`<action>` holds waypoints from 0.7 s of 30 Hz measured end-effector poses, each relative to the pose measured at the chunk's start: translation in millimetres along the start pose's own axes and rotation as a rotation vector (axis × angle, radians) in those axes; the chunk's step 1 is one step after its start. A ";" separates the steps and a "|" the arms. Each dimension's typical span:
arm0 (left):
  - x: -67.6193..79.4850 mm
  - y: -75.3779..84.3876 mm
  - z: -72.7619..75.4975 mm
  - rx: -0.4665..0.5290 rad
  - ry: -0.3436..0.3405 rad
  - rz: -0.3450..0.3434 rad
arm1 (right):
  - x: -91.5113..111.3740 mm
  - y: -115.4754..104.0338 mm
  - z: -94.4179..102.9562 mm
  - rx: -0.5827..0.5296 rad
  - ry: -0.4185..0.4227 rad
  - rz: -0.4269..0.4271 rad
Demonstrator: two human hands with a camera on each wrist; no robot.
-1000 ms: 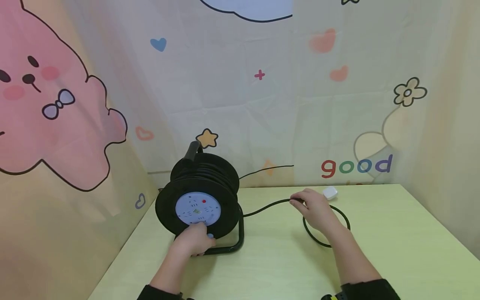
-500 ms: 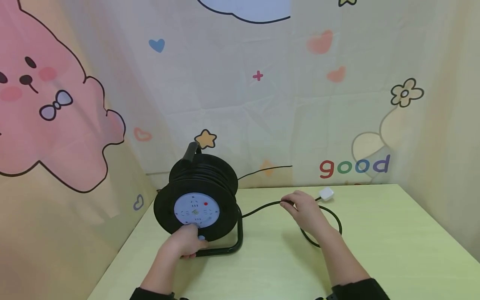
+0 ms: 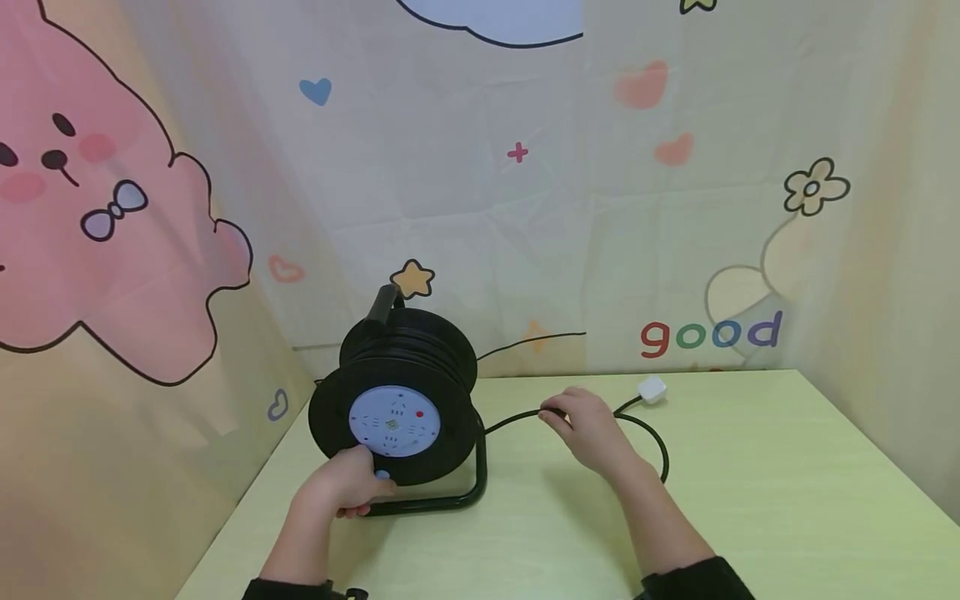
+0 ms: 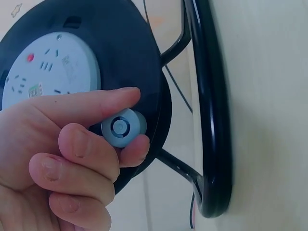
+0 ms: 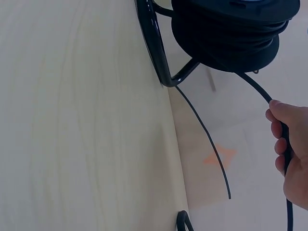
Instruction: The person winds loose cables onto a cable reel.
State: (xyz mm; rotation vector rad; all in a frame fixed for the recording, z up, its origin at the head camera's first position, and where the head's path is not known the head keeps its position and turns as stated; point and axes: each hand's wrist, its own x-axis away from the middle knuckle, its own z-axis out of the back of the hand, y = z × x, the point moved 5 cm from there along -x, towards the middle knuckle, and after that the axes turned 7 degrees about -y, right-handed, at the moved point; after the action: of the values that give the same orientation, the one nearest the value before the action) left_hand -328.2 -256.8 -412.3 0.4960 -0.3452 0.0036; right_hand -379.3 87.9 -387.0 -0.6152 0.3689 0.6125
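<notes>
A black cable reel stands on its tubular frame at the left of the table, with a pale blue socket panel on its face. My left hand is at the bottom of that face. Thumb and forefinger pinch the round grey-blue winding knob, and the other fingers curl beside it. To the right, my right hand grips the black cable just above the table. The cable runs from the hand to the wound drum. Behind the hand it bends in a loop and ends in a white plug.
The pale table reaches back to a printed cloth backdrop. A thin black line shows on the cloth behind the reel. The reel's carrying handle sticks up at its top.
My left hand has moved left along the reel's lower edge with the knob, and the socket panel has turned. My right hand has moved left toward the reel with the cable; the plug shifted slightly left.
</notes>
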 end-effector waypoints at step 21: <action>3.5 -2.7 6.0 -0.012 -0.006 -0.004 | 1.5 -6.5 4.5 0.241 0.071 0.063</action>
State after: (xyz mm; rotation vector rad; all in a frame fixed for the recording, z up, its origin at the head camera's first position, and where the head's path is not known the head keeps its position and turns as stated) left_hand -326.7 -262.3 -407.5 0.4853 -0.3497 -0.0042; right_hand -373.5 87.1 -381.6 -0.3966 0.5215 0.5965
